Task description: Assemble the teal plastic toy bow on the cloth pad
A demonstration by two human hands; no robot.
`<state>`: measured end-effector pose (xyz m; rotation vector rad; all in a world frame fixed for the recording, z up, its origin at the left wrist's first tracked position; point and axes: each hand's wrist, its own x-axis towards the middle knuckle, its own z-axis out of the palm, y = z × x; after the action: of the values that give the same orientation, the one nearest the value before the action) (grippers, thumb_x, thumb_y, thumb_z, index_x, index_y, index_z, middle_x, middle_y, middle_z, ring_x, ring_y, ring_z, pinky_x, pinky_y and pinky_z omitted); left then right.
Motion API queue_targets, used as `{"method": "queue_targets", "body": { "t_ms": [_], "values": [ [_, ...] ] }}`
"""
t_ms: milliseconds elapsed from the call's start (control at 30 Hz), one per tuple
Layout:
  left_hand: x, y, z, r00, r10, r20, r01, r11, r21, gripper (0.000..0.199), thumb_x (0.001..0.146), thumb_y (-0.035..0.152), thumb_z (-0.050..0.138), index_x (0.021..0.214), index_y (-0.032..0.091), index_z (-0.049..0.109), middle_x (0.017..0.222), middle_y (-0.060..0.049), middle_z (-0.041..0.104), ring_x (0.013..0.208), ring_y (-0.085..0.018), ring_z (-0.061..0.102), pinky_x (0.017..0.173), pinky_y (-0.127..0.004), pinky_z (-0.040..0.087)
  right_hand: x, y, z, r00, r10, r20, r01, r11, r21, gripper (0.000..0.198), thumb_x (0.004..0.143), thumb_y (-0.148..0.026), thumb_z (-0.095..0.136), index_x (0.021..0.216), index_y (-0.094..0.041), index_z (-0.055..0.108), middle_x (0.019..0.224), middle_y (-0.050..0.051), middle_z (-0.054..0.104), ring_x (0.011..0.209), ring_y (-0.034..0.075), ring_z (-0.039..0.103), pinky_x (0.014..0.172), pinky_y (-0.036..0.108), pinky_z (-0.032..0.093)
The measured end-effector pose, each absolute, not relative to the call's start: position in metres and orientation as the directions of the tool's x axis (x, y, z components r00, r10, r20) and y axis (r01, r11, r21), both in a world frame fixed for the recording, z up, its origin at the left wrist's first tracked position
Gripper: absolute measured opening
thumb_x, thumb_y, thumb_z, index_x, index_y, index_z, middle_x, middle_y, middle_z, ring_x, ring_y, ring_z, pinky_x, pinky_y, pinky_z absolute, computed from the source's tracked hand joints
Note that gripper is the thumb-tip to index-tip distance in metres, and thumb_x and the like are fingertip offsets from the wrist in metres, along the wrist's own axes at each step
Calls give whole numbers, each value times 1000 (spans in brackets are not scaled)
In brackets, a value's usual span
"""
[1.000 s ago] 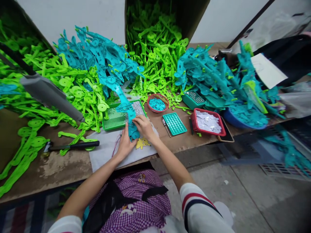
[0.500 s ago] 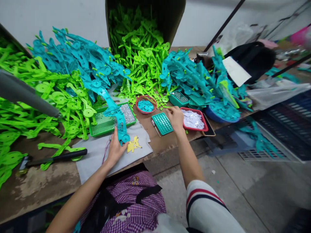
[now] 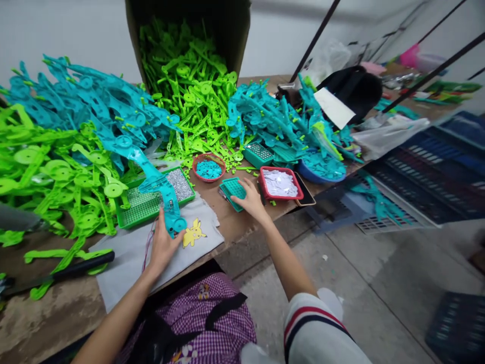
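My left hand (image 3: 163,248) grips the lower end of a long blue plastic shell piece (image 3: 152,177), its thumb on one side and fingers on the other. The piece slants over a green mesh tray (image 3: 138,207) and a grey cloth with a yellow cartoon figure (image 3: 194,232). My right hand (image 3: 250,201) has its thumb and fingers on the right part of a small teal tray (image 3: 234,189) with a grid of little pockets, which looks tilted. A thin metal tool (image 3: 224,194) lies at that tray's left side. Silvery small parts (image 3: 180,184) fill the green tray's right part.
A red basket of blue bits (image 3: 208,170), a red tray of white pieces (image 3: 280,183) and a teal grated box (image 3: 258,154) stand nearby. Green parts (image 3: 64,177) and blue shells (image 3: 94,96) are heaped behind. A black-handled tool (image 3: 83,265) lies left.
My right hand has moved left and down from beside the red tray onto the small teal tray, which now sits askew. My left hand still holds the blue shell piece. The view has shifted right.
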<state>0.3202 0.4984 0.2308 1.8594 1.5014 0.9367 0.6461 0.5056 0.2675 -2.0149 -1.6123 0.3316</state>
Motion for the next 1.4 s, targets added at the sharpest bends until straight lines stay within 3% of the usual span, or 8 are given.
{"method": "queue_targets", "body": {
  "t_ms": [200,367,533,633,867,967,1067,1400],
  "values": [
    [320,497,230,121,981,153,621,-195,759,100,77,52,64,155,12,17,153,-21,38,139,-34,42,110,-48,40,649,509,288,262,915,306,818,-43,-574,53,76,-49,69,123,-23,64,144,12,50,132,30,49,106,49,43],
    [321,498,230,121,980,157,612,-198,766,100,76,53,64,155,13,18,153,-21,38,138,-34,43,109,-47,42,712,518,337,513,754,410,848,-371,-379,39,82,-44,60,111,-20,70,143,16,50,129,35,46,102,56,38],
    [321,499,225,116,984,136,597,-179,782,101,76,55,63,156,13,16,152,-21,40,137,-35,44,110,-50,40,775,560,376,663,740,109,748,-656,-97,28,80,-32,62,101,-18,75,123,17,65,119,35,53,97,52,38],
    [320,501,213,109,985,136,581,-174,795,100,77,55,62,156,16,14,151,-20,42,136,-35,46,109,-50,42,788,584,377,690,721,67,724,-687,-60,25,79,-30,65,96,-14,75,110,18,70,111,34,57,94,51,39],
    [321,502,207,106,977,183,590,-210,780,97,79,51,63,156,17,14,151,-20,42,136,-34,46,109,-50,42,771,590,359,573,776,265,817,-565,-114,31,95,-33,47,105,-16,72,126,17,63,122,30,49,106,52,26],
    [322,500,216,119,977,178,590,-214,779,96,80,50,64,156,18,15,152,-19,41,136,-34,46,110,-50,42,731,569,337,327,863,385,943,-272,-192,30,97,-32,45,103,-18,71,114,14,67,109,27,57,96,44,37],
    [322,499,222,124,978,171,593,-211,777,97,78,49,65,156,18,16,153,-19,39,138,-33,44,111,-49,41,683,543,307,46,963,267,963,28,-266,25,95,-30,49,97,-21,72,98,9,69,91,21,63,82,33,45],
    [324,499,232,143,975,173,572,-224,789,95,77,43,65,155,15,17,155,-18,37,142,-31,38,114,-46,36,614,554,294,122,991,53,978,-111,-178,22,93,-25,52,95,-21,74,108,12,70,98,24,66,82,33,47]
  ]
}}
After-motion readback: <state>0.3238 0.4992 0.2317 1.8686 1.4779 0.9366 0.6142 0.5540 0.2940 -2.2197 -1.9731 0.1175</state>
